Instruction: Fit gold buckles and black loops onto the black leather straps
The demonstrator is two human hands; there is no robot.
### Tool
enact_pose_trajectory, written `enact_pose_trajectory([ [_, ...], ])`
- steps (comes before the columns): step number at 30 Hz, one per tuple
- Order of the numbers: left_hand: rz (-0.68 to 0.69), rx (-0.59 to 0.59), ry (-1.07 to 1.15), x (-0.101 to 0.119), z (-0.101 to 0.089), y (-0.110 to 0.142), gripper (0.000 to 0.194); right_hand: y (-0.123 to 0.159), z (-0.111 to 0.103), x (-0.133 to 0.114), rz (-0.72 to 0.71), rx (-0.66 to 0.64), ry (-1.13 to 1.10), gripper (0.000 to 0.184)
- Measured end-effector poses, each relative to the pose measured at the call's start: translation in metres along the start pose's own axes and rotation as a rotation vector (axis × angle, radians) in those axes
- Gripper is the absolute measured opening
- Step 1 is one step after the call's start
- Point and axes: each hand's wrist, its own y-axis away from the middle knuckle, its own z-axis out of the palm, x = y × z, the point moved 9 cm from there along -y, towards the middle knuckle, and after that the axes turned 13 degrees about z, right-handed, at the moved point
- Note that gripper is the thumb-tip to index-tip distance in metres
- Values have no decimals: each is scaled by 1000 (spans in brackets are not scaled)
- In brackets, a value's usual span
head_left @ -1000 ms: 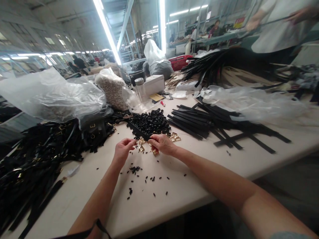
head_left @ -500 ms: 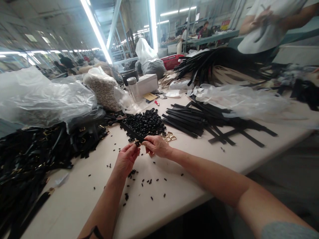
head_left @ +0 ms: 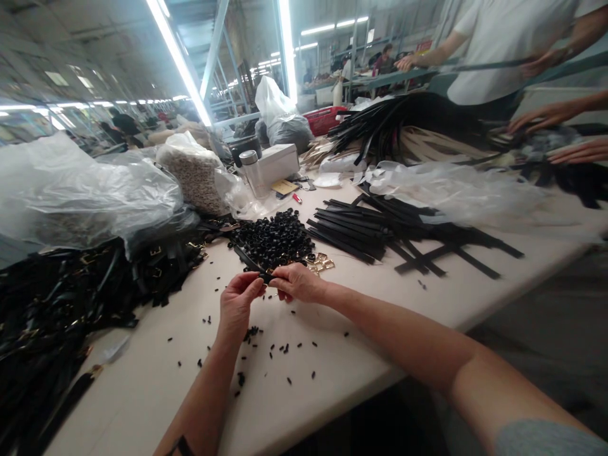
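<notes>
Both hands meet at the near edge of a heap of small black loops (head_left: pixel 275 234). A black strap (head_left: pixel 246 258) runs from my fingers up over that heap. My left hand (head_left: pixel 241 292) pinches the strap's near end, where a bit of gold metal shows. Fingers of my right hand (head_left: pixel 297 282) are closed on the same strap from the right side. The fingertips cover most of that end, so its details are hidden. Gold buckles (head_left: pixel 323 262) lie just beyond my right hand. Small black bits (head_left: pixel 285 348) are scattered on the table below my hands.
Black strips (head_left: pixel 349 231) are stacked at right beside clear plastic sheeting (head_left: pixel 441 190). Finished-looking black straps with buckles (head_left: pixel 71 304) pile up at left, under plastic bags (head_left: pixel 90 190). A bottle (head_left: pixel 254 174) and white box (head_left: pixel 278 161) stand behind. Co-workers' hands (head_left: pixel 555 117) are at far right.
My left hand has turned and shifted slightly, and less of the strap shows beyond my fingers. A co-worker now stretches a dark strip sideways, and another pair of hands has appeared at right.
</notes>
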Motion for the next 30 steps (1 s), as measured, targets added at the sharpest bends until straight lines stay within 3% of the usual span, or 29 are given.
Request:
enact_pose_trajectory([
  [6, 44, -109, -145, 3, 7, 1, 29, 1, -3, 0, 2, -13, 106, 19],
  [12, 237, -144, -309, 17, 13, 4, 23, 2, -8, -3, 9, 35, 253, 21],
  [18, 101, -120, -217, -2, 5, -1, 28, 4, 0, -4, -38, -29, 252, 20],
  [22, 44, -118, -173, -4, 5, 0, 29, 2, -1, -1, 12, -20, 182, 20],
  [27, -118, -50, 56, -14, 5, 4, 33, 1, -5, 0, 77, -34, 8, 18],
  [30, -134, -49, 47, -17, 5, 5, 34, 1, -4, 0, 77, -35, 12, 20],
])
